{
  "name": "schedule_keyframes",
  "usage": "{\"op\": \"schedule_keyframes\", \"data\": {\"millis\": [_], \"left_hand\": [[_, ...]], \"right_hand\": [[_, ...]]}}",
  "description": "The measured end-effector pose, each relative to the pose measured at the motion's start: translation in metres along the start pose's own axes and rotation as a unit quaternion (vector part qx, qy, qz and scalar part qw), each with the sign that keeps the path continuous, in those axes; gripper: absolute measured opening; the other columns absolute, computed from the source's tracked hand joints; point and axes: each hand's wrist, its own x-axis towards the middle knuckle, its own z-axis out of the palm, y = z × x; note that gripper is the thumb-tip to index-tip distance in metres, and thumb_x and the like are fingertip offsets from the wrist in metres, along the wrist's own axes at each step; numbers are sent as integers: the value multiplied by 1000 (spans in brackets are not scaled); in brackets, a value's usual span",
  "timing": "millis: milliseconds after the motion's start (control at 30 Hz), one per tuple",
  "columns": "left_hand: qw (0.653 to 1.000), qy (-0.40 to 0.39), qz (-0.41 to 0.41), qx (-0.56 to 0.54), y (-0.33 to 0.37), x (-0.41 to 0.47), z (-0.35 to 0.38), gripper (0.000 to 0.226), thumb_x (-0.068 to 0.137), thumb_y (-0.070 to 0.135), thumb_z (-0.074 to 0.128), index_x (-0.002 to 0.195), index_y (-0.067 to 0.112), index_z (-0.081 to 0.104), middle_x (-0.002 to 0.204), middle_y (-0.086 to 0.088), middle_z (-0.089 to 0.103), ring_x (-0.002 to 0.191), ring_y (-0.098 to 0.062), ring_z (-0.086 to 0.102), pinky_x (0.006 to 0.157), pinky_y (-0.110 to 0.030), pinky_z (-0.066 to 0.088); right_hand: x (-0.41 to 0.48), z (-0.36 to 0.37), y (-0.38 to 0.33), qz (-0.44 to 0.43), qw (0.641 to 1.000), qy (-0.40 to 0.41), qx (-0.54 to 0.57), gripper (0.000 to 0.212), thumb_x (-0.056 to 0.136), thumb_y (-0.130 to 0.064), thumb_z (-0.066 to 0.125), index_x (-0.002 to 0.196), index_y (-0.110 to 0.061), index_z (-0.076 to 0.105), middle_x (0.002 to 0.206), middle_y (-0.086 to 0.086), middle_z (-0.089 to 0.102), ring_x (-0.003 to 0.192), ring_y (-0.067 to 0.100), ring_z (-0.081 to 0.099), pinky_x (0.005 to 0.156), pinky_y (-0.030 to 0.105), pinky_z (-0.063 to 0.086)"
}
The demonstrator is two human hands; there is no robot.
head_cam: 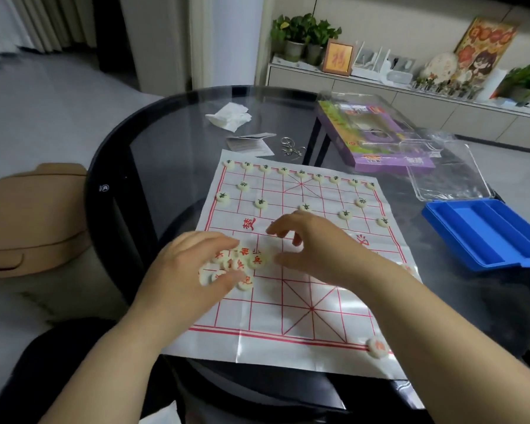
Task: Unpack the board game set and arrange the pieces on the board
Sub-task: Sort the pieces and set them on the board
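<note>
Evidently sorting reds: left hand [190,270] spread on the red pieces [254,260], right hand [312,246] loosely open beside; next, pinch 1.

Glossy creased sheet board [303,301], smooth glass table [172,142], blue plastic tray [484,234]

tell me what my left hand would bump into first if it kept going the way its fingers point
The pile of red-lettered pieces, right at the fingertips of the left hand; it may already touch some. Past them is the right hand, though depth is unclear.
</note>
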Motion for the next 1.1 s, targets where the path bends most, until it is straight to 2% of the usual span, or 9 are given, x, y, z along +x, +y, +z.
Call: {"op": "schedule_keyframes", "data": {"millis": [67, 133, 233, 333, 433, 600, 767, 967, 1100], "left_hand": [[1000, -24, 6, 1, -6, 0, 2, 40, 70, 28, 75, 108, 28, 62, 95, 39, 38, 94, 20, 36, 83, 1, 25], [999, -43, 8, 6, -10, 0, 3, 45, 67, 42, 75, 109, 30, 62, 95, 40, 37, 95, 15, 38, 84, 0, 25], [998, -54, 30, 33, -13, 2, 5, 61, 57, 62, 53, 108, 31, 63, 96, 41, 38, 103, 5, 40, 92, -11, 26], [999, -30, 28, 27, -16, 1, 6, 51, 60, 51, 57, 106, 29, 65, 96, 37, 40, 103, 0, 43, 95, -20, 30], [999, -23, 30, 29, -15, 1, 7, 49, 62, 46, 57, 105, 27, 66, 99, 31, 46, 102, -1, 43, 92, -15, 26], [999, -33, 19, 31, -13, 1, 5, 41, 71, 36, 73, 110, 26, 64, 100, 30, 44, 104, 2, 39, 91, -12, 25], [999, -32, 7, 24, -13, 0, 3, 40, 72, 30, 71, 111, 28, 62, 94, 41, 34, 103, 5, 36, 85, -2, 22], [999, -44, 8, 32, -13, 0, 4, 44, 70, 34, 71, 113, 29, 61, 95, 40, 33, 105, 5, 35, 93, -13, 27], [999, -29, 12, 39, -13, 0, 4, 43, 70, 33, 73, 111, 29, 62, 93, 42, 32, 104, 4, 35, 85, -4, 20]], "right_hand": [[9, 6, -3, -5, 1000, -19, -20, 40, 86, -18, 59, 125, -21, 51, 120, -2, 51, 88, 6, 42, 77, 17, 36], [13, 12, -4, -6, 999, -29, -35, 36, 86, -17, 57, 122, -19, 54, 118, 0, 50, 86, 8, 43, 75, 17, 36], [12, 13, -4, -1, 998, -31, -47, 29, 85, -16, 57, 114, -17, 60, 109, 0, 53, 82, 9, 43, 66, 15, 35], [5, 3, -3, 19, 993, -39, -110, 27, 86, -23, 55, 112, -16, 58, 104, -1, 52, 82, 11, 43, 69, 21, 35], [-1, -4, -2, 37, 980, -69, -184, 27, 87, -33, 54, 106, -14, 58, 98, 0, 52, 82, 14, 45, 70, 24, 38], [5, 0, 3, 78, 985, -92, -123, 19, 84, -35, 58, 86, -17, 52, 87, 0, 51, 74, 14, 44, 60, 23, 36], [1, 0, 14, 61, 994, -62, -66, 30, 83, -31, 62, 111, -21, 57, 95, -6, 53, 72, 4, 44, 73, 19, 44], [-2, -1, 11, 38, 997, -39, -54, 43, 84, -28, 62, 125, -24, 50, 98, -11, 43, 68, -1, 41, 66, 11, 37], [3, 7, 3, 61, 995, -20, -81, 39, 83, -35, 60, 118, -18, 51, 99, -6, 43, 84, 10, 42, 73, 21, 36]]}}
